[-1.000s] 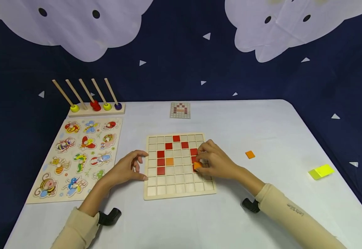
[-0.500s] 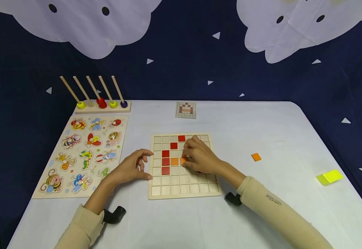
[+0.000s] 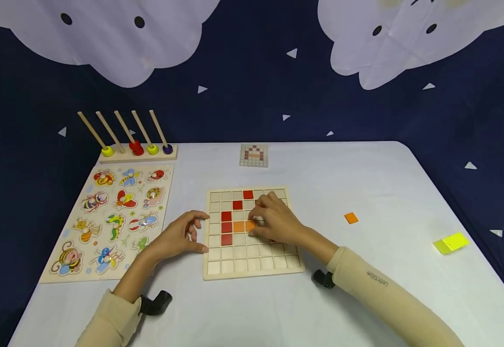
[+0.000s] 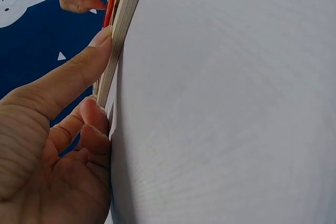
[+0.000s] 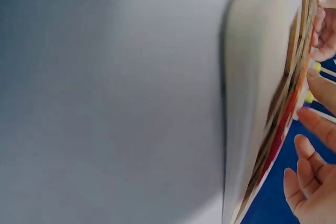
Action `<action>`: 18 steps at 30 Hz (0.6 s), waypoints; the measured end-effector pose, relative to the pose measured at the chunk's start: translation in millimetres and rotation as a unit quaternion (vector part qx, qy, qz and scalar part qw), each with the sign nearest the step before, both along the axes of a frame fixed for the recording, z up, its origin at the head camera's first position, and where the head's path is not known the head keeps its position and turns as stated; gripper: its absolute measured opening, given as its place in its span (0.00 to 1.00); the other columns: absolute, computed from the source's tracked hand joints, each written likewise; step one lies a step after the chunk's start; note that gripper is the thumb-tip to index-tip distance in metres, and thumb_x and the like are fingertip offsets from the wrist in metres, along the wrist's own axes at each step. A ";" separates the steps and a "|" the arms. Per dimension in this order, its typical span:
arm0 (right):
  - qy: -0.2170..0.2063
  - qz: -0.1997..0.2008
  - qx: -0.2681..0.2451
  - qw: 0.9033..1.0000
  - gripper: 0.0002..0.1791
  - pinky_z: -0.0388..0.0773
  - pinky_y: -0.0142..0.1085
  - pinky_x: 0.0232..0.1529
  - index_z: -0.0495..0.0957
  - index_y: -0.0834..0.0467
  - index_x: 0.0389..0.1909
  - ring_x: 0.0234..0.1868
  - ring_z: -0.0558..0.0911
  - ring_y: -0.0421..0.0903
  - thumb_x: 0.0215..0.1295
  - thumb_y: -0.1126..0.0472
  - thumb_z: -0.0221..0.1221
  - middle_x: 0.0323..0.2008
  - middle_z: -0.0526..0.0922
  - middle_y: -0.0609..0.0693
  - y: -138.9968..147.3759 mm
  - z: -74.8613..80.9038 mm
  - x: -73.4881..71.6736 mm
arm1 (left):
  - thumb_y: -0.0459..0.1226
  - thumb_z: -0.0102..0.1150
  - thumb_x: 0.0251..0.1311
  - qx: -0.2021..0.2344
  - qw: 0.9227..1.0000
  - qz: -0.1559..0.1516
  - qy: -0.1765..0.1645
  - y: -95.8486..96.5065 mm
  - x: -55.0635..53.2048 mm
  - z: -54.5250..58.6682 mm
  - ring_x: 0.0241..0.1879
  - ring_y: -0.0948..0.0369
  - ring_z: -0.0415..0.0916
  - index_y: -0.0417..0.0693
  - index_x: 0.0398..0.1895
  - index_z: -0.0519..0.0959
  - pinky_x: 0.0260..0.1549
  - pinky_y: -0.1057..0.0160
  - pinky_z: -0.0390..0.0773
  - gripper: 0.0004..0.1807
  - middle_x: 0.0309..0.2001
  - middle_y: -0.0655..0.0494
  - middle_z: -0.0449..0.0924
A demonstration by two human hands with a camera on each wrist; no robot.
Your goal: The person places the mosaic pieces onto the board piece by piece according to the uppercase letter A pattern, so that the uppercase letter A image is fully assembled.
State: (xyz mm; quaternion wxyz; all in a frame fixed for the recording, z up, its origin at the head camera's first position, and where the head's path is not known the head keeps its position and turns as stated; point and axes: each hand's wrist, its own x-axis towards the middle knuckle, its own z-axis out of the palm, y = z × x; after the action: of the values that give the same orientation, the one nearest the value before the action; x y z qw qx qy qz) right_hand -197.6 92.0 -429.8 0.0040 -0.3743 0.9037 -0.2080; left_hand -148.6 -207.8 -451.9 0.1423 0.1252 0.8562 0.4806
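A square wooden grid board (image 3: 254, 265) lies mid-table, with several red tiles (image 3: 226, 217) and an orange tile (image 3: 238, 227) set in its cells. Thumb and forefinger of my right hand (image 3: 276, 219) lie at either side of a second orange tile (image 3: 249, 225), pinching it low at the cell beside the first. That hand covers part of the board's right side. At the board's left edge rests my left hand (image 3: 178, 236), thumb and forefinger spread against the rim. In the left wrist view the thumb (image 4: 79, 72) touches the wooden edge.
A loose orange tile (image 3: 351, 218) lies right of the board, and a yellow block (image 3: 450, 243) farther right. Behind the board is a small pattern card (image 3: 254, 155). An insect puzzle (image 3: 109, 221) and a peg stand with beads (image 3: 137, 154) occupy the left.
My right hand has moved leftward from the board's right side, bringing the orange tile down beside the first one. The left hand stays at the rim. The head view has shifted slightly.
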 end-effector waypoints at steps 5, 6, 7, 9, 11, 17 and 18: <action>0.014 -0.042 0.002 0.999 0.22 0.64 0.40 0.45 0.86 0.56 0.47 0.42 0.64 0.46 0.52 0.51 0.74 0.39 0.75 0.48 38.3 6.1 1.9 | 0.35 0.81 0.41 -0.007 1.000 0.007 -0.002 -0.2 1.6 0.2 0.31 0.61 0.68 0.41 0.62 0.70 0.28 0.67 0.67 0.41 0.42 0.48 0.68; 0.016 -0.049 0.003 0.999 0.22 0.63 0.40 0.45 0.86 0.55 0.47 0.42 0.64 0.47 0.51 0.52 0.75 0.39 0.74 0.49 48.9 7.7 1.9 | 0.35 0.81 0.41 -0.009 1.000 0.008 -0.001 -0.7 1.8 0.5 0.31 0.61 0.68 0.41 0.62 0.70 0.28 0.67 0.67 0.41 0.42 0.48 0.68; 0.018 -0.057 0.006 0.998 0.22 0.63 0.41 0.45 0.86 0.55 0.47 0.42 0.63 0.47 0.50 0.53 0.75 0.39 0.74 0.49 60.2 8.8 1.8 | 0.35 0.81 0.41 -0.009 1.000 0.008 -0.001 -1.4 2.0 0.9 0.31 0.61 0.68 0.41 0.62 0.70 0.28 0.67 0.67 0.41 0.42 0.48 0.68; 0.021 -0.073 0.013 0.997 0.23 0.62 0.41 0.45 0.86 0.55 0.48 0.42 0.63 0.48 0.49 0.55 0.76 0.39 0.74 0.50 84.0 10.5 2.6 | 0.35 0.81 0.41 -0.010 1.000 0.009 -0.001 -2.2 2.2 1.5 0.30 0.62 0.68 0.40 0.62 0.70 0.28 0.67 0.67 0.41 0.42 0.47 0.67; 0.024 -0.089 0.024 0.995 0.23 0.62 0.42 0.45 0.86 0.55 0.47 0.42 0.63 0.48 0.48 0.56 0.76 0.40 0.73 0.51 108.0 10.1 4.0 | 0.35 0.81 0.41 -0.011 1.000 0.008 -0.001 -2.7 2.3 1.7 0.30 0.62 0.68 0.40 0.61 0.70 0.28 0.67 0.67 0.41 0.42 0.48 0.67; 0.034 -0.127 0.039 0.991 0.21 0.60 0.43 0.42 0.86 0.57 0.47 0.41 0.62 0.50 0.48 0.61 0.75 0.38 0.73 0.53 170.2 7.5 10.0 | 0.35 0.81 0.41 -0.008 1.000 0.003 -0.001 -0.6 1.1 2.1 0.30 0.62 0.67 0.39 0.61 0.70 0.28 0.67 0.67 0.42 0.41 0.47 0.67; 0.037 -0.130 0.038 0.990 0.21 0.60 0.43 0.42 0.86 0.57 0.47 0.41 0.62 0.50 0.48 0.62 0.75 0.38 0.73 0.53 178.3 7.4 11.0 | 0.35 0.81 0.41 -0.009 1.000 0.002 -0.002 0.2 0.7 2.3 0.30 0.62 0.67 0.39 0.62 0.70 0.28 0.67 0.67 0.41 0.41 0.48 0.67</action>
State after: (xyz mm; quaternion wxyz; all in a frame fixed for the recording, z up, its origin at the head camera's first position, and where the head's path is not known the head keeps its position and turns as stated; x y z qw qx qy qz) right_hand -186.7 270.3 -422.4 -0.0424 -0.2602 0.9515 -0.1584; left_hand -147.8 -207.6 -449.6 0.1442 0.1217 0.8603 0.4736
